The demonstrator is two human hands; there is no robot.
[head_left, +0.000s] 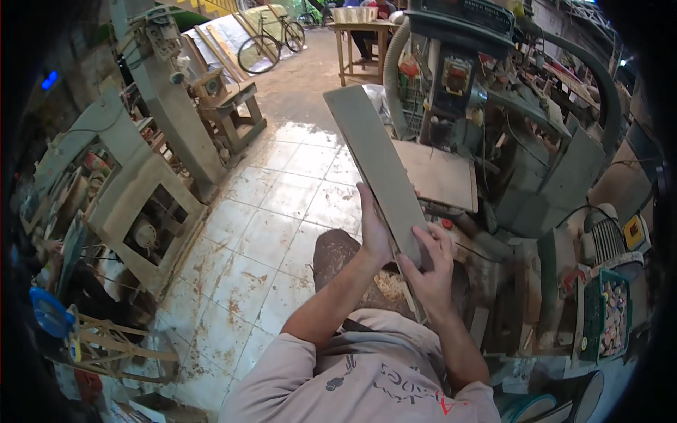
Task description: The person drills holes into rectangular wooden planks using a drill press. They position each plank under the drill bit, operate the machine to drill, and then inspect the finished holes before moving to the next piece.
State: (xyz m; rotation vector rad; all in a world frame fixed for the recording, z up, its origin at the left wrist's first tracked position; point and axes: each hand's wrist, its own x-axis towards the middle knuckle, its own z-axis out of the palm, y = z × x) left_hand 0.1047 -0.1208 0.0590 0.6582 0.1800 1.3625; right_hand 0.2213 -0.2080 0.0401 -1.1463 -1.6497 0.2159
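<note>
Floor (282, 173): square white tiles, glossy where light falls on them, with straight joints. Brown shavings (243, 299) and dust are scattered over the tiles, mainly along the left side and near the person's legs. The room is a crowded workshop. A dusty machine frame (148, 233) stands at left; a drill press (458, 28) stands at upper right, with a ribbed hose (398, 70) beside it. A bicycle (269, 44) and a small table (361, 27) stand at the far end.

Board (381, 155): long, flat and rectangular, with a smooth grey-green face and straight edges. It is held tilted in front of the torso, above the legs, its far end pointing away and slightly left. In the view it partly overlaps the flat, pale brown plate (441, 173) at the drill press.

Left hand (375, 236): supports the board at its left edge. The thumb extends along that edge; the other fingers are mostly hidden, so their spacing cannot be told.

Right hand (434, 271): grips the near part of the board. The fingers are bent, close together, over the right edge; the thumb presses the face near the left edge.

Crate (591, 317): green, rectangular, at right, filled with small multicoloured pieces (615, 317).
</note>
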